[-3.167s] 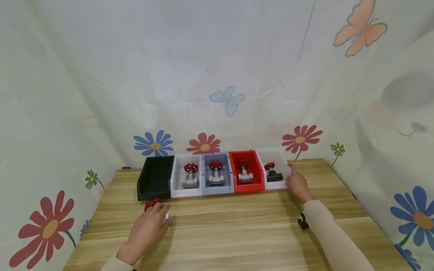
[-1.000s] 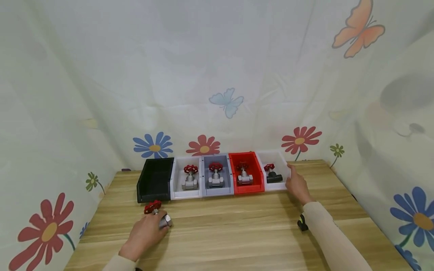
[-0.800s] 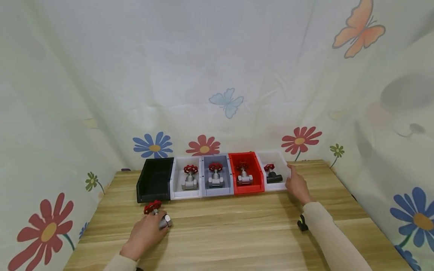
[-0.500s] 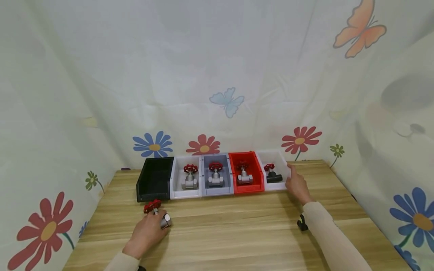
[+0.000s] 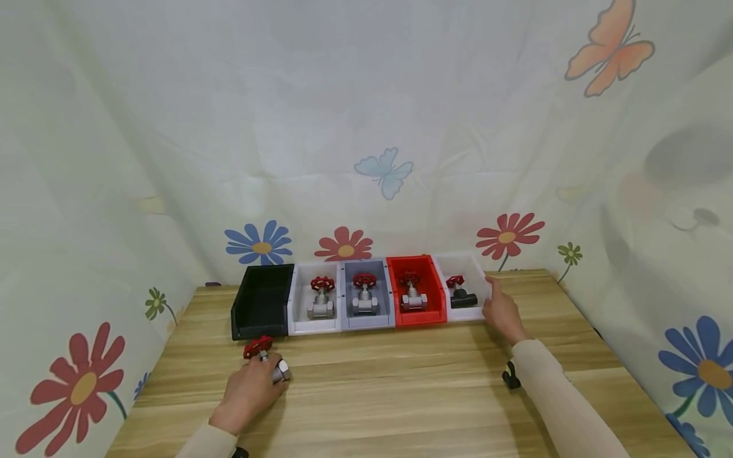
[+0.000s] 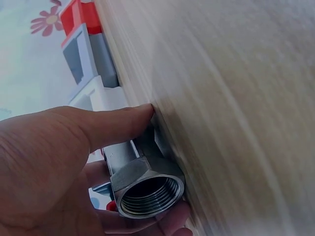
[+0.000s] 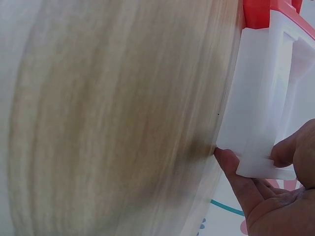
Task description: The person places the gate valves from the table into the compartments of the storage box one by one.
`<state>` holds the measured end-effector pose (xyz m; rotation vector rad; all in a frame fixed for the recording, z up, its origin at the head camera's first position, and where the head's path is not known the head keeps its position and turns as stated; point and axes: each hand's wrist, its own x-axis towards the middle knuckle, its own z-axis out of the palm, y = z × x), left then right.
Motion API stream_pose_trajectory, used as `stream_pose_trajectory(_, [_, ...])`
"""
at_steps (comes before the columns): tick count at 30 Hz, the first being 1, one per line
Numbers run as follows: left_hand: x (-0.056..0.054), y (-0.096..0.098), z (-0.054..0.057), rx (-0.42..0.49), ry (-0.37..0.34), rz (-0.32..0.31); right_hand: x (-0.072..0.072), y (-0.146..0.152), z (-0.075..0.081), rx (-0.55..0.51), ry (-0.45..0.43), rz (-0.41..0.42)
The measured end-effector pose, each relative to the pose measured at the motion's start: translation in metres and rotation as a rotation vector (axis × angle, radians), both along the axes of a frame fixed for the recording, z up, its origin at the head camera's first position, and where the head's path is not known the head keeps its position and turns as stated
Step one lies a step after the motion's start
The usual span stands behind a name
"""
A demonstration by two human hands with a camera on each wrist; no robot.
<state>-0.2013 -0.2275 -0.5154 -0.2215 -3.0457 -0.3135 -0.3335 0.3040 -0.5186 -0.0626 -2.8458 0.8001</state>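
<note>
My left hand (image 5: 250, 388) grips a steel gate valve (image 5: 280, 371) with a red handwheel (image 5: 258, 346), close in front of the black bin (image 5: 260, 332). In the left wrist view, thumb and fingers lie around the valve's body, and its threaded hex end (image 6: 150, 194) faces the camera, right by the tabletop. My right hand (image 5: 504, 312) pinches the side wall of the rightmost white bin (image 5: 471, 313); in the right wrist view the thumb is over the rim of that white bin (image 7: 266, 98) and fingers are outside. A black valve (image 5: 462, 299) with a red handwheel lies inside it.
Between the black and rightmost bins stand a white bin (image 5: 314, 327), a grey bin (image 5: 368, 322) and a red bin (image 5: 420, 317), each holding a steel valve with a red handwheel. The wooden table (image 5: 389, 394) meets a flowered curtain (image 5: 321, 127) behind.
Since the earliest frame my left hand has shifted lower around the gate valve, uncovering its handwheel and hex end. Over the last second it has barely moved. The right hand stays on the bin.
</note>
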Motion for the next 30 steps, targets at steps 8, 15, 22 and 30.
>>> stream_pose_trajectory(8, [-0.001,-0.0002,-0.0005,0.001,0.022,-0.002,0.0004,0.0,0.002,-0.005,-0.004,-0.001])
stream_pose_trajectory(15, [-0.0006,-0.0011,-0.0031,0.015,0.054,0.002,0.0004,0.0002,0.0018,-0.015,-0.015,-0.001])
stream_pose_trajectory(22, [0.002,-0.0009,-0.0022,0.053,0.078,-0.006,0.0007,-0.0006,-0.0007,-0.017,-0.01,-0.003])
stream_pose_trajectory(30, [0.0023,-0.0049,-0.0057,0.033,0.091,-0.009,0.0015,-0.0007,0.0013,-0.021,-0.004,-0.002])
